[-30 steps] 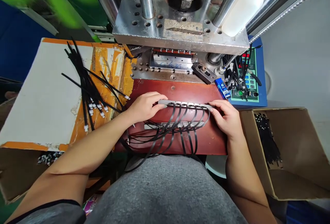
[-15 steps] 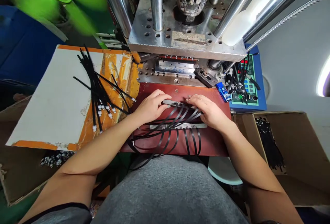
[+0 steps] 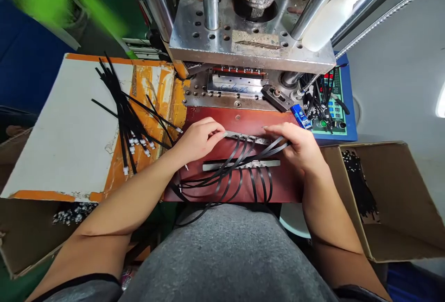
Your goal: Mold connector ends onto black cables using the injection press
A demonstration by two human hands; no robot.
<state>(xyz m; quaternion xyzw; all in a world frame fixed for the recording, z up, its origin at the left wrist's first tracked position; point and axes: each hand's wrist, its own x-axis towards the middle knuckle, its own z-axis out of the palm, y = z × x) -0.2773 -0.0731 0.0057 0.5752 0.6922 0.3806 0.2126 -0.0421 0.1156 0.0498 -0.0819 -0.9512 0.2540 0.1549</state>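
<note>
The narrow metal bar is near the centre of the view, over the reddish-brown desk; whether it touches the surface I cannot tell. At its nine o'clock end, the left hand pinches it between thumb and fingers. At three o'clock, the right hand has its fingers curled around several black flat cables, gathered into a bunch. A second metal bar lies on the desk at six o'clock from the first, with cables arching toward the person. A steel press stands at twelve o'clock, a blue control box at two, an open cardboard box at four.
</note>
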